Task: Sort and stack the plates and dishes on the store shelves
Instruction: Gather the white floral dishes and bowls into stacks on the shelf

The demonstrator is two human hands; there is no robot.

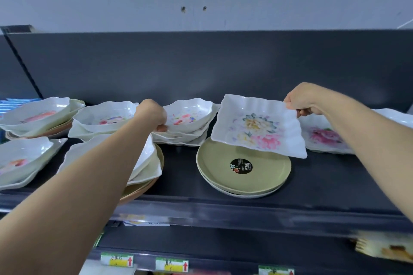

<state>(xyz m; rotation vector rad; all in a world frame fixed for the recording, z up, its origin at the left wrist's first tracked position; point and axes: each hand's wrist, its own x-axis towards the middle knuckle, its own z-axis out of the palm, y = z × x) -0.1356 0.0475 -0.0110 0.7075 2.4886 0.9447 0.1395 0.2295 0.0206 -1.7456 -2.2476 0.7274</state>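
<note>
White dish (257,127), right grip (301,101) pinching its corner

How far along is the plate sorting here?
Done: round green plates sit stacked at the front. In hand: the right hand holds a square floral plate aloft; the left hand grips the top floral bowl of a back stack. Left: the front-left stack mixes white dishes with a tan plate.
</note>
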